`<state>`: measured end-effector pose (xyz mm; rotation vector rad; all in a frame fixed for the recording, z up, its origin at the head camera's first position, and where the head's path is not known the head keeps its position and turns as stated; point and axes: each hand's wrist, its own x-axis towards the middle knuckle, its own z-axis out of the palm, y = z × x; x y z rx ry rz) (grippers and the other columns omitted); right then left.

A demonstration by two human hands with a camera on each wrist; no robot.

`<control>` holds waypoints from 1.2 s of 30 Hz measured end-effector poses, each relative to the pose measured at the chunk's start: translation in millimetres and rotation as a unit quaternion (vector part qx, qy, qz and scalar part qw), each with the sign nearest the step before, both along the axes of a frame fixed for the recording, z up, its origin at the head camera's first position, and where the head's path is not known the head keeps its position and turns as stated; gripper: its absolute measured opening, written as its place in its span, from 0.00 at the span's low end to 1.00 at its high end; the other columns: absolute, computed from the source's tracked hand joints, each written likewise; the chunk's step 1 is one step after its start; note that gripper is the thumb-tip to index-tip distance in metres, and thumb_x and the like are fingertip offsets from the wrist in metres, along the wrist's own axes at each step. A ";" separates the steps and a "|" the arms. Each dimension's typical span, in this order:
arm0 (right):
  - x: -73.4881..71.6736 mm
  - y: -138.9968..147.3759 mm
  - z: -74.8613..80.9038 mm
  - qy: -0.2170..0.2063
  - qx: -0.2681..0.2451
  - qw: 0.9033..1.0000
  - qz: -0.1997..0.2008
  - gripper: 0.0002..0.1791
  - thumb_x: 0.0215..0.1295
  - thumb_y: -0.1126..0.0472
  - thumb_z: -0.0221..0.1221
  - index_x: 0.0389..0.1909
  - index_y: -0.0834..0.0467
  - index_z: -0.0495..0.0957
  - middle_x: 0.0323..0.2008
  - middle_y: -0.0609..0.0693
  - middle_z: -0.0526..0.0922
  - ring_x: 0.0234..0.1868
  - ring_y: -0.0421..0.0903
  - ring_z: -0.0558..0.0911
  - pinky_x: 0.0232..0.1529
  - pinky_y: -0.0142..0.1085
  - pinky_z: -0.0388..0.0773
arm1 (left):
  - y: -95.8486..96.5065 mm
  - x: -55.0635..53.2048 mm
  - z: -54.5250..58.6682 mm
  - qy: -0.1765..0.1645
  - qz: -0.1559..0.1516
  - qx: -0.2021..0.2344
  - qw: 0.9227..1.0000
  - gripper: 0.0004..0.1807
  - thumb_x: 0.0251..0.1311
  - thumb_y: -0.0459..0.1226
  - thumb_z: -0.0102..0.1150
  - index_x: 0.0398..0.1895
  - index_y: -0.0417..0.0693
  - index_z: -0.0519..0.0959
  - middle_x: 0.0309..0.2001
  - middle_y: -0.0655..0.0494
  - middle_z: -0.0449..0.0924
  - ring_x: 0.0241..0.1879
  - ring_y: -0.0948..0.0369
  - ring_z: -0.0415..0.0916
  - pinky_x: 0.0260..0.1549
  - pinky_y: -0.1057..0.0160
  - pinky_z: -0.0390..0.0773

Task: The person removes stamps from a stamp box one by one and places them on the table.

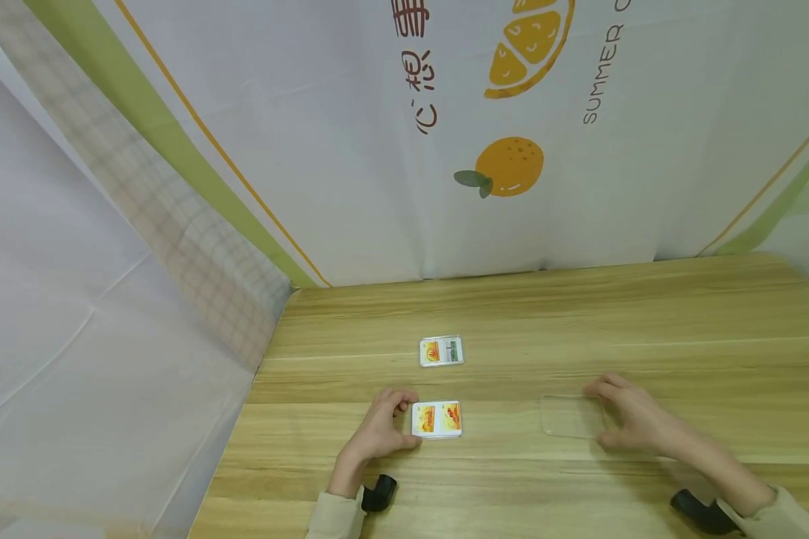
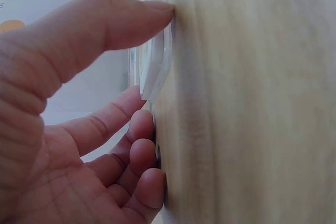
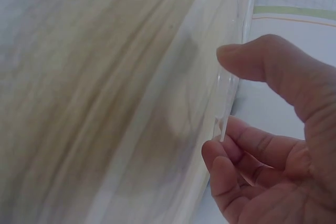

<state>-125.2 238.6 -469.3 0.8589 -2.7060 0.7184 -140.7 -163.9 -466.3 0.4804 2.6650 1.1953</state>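
The left hand [image 1: 380, 427] pinches the card case [image 1: 437, 419] on the counter [image 1: 512, 490] by opposite edges; rightward, the right hand [image 1: 637, 421] holds a clear cover [image 1: 569, 416] likewise — both probably light, stiff, slippery, best edge-gripped.

Head camera high above table [image 1: 499, 486], facing forward and down, far edge in view. Wrist cameras close, low, tipped sideways; left shares left hand [image 1: 376, 427] and card [image 1: 437, 419] with head view, right shares right hand [image 1: 637, 419] and clear piece [image 1: 571, 416].
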 end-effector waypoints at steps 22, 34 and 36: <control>1.3 4.3 -4.0 -0.034 0.005 0.999 0.009 0.33 0.26 0.66 0.75 0.42 0.68 0.76 0.39 0.50 0.75 0.37 0.49 0.76 0.36 0.43 0.78 | -0.5 0.6 -2.5 0.000 -0.001 -0.003 1.000 0.30 0.34 0.27 0.73 0.47 0.37 0.74 0.38 0.54 0.66 0.40 0.57 0.62 0.42 0.63 0.68; 0.7 4.5 -2.2 -0.048 0.008 0.999 0.004 0.33 0.28 0.65 0.76 0.42 0.68 0.77 0.39 0.50 0.75 0.38 0.52 0.77 0.38 0.47 0.78 | -0.5 0.1 -0.6 0.006 -0.005 0.001 1.000 0.30 0.34 0.26 0.73 0.46 0.37 0.74 0.37 0.53 0.66 0.40 0.57 0.62 0.42 0.63 0.68; 0.9 4.4 -1.6 -0.051 0.009 0.999 0.002 0.33 0.28 0.65 0.76 0.42 0.68 0.77 0.39 0.50 0.75 0.38 0.52 0.77 0.38 0.47 0.78 | -0.6 -0.1 -1.1 0.006 -0.005 0.001 1.000 0.30 0.34 0.26 0.73 0.46 0.37 0.74 0.37 0.53 0.66 0.40 0.57 0.62 0.42 0.63 0.68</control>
